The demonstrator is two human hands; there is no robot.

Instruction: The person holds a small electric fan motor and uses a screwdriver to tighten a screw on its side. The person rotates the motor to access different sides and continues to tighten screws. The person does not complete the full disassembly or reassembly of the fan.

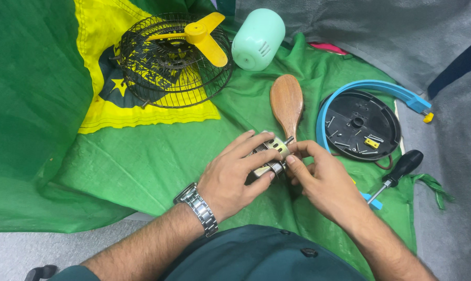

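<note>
Fan lies fully stripped: wire cage [175, 62] with yellow blade [207, 36], mint housing [257, 39] and screw-strewn black base [358, 125] set aside on green cloth [142, 161], while left hand [230, 174] fingers clamp the bare motor [269, 156] and right hand [324, 182] fingertips pinch its shaft end.

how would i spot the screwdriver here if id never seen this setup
Start at the round black fan base with the blue rim, on the right of the green cloth. Just below and right of it lies the screwdriver. Its bulbous black handle and thin metal shaft set it apart from the wooden paddle.
</note>
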